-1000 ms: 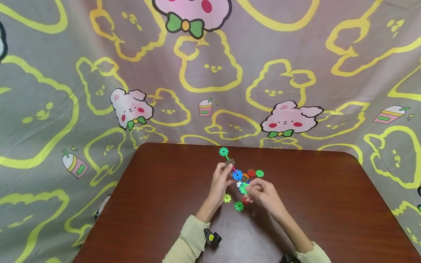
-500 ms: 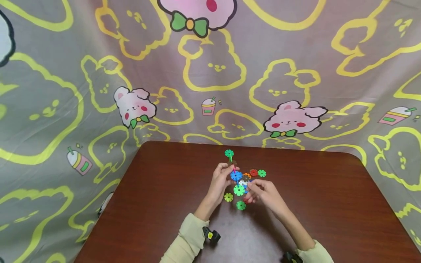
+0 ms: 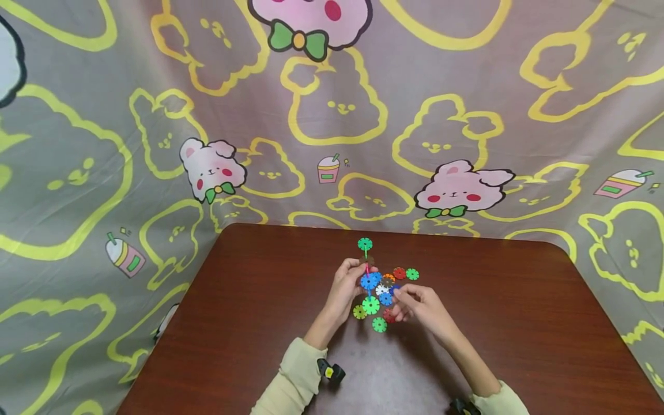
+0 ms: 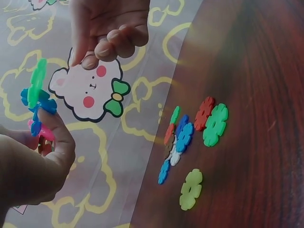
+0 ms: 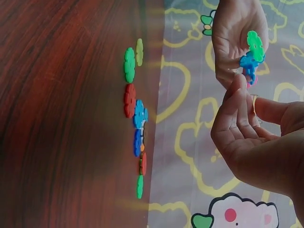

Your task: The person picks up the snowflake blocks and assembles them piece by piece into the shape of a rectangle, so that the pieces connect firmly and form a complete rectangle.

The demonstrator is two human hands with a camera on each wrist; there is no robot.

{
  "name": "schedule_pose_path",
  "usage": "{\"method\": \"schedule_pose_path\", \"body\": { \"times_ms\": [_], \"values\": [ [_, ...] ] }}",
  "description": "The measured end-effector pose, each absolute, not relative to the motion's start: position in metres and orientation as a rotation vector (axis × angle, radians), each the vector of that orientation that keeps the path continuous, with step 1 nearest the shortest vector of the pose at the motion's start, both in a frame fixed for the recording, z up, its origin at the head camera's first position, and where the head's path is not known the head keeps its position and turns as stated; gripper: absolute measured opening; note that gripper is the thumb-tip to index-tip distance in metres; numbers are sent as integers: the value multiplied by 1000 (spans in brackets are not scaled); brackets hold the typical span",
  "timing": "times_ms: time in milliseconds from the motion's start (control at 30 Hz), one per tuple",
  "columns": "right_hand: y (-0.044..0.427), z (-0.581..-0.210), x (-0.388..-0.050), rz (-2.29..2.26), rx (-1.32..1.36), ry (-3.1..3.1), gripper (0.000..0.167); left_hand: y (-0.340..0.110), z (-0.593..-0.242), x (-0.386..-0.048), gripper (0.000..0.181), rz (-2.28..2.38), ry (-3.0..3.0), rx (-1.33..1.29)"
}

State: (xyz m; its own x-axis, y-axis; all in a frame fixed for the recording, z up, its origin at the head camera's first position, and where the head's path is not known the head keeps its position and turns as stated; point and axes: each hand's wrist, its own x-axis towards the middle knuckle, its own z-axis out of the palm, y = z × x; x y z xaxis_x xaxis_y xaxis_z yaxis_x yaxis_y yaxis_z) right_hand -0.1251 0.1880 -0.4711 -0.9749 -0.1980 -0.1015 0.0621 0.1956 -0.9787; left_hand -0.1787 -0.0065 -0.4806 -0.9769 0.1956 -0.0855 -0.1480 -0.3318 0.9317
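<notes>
My left hand (image 3: 343,293) holds a chain of notched discs above the table, pinched near its brown and pink pieces. In the head view a green disc (image 3: 365,244) tops the chain; a blue disc (image 3: 369,281) and a light green disc (image 3: 370,305) are lower. In the left wrist view the light green disc (image 4: 37,83) joins blue pieces beside the thumb. My right hand (image 3: 425,311) hovers just right of the chain, apart from it, fingers bent loosely. In the right wrist view nothing shows between the fingers of the right hand (image 5: 256,133).
Several loose discs lie on the brown table (image 3: 249,323) beneath and beyond the hands, among them a yellow-green one (image 4: 191,189), a red one (image 3: 399,273) and a green one (image 3: 412,274). A patterned cloth (image 3: 363,138) hangs behind the table.
The right hand has let go of the light green disc and drawn slightly right. The chain has swung closer to upright, its lower end moving left, still in the left hand.
</notes>
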Motion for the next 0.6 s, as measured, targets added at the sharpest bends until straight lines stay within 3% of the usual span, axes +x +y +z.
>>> {"method": "schedule_pose_path", "body": {
  "times_ms": [333,600],
  "values": [
    [187,-475,-127,-1834,-121,2324,32,-8,-482,-180,7,2399,1698,41],
    [184,-490,-134,-1530,-136,2678,8,-10,-480,-181,7,2390,1718,39]
  ]
}}
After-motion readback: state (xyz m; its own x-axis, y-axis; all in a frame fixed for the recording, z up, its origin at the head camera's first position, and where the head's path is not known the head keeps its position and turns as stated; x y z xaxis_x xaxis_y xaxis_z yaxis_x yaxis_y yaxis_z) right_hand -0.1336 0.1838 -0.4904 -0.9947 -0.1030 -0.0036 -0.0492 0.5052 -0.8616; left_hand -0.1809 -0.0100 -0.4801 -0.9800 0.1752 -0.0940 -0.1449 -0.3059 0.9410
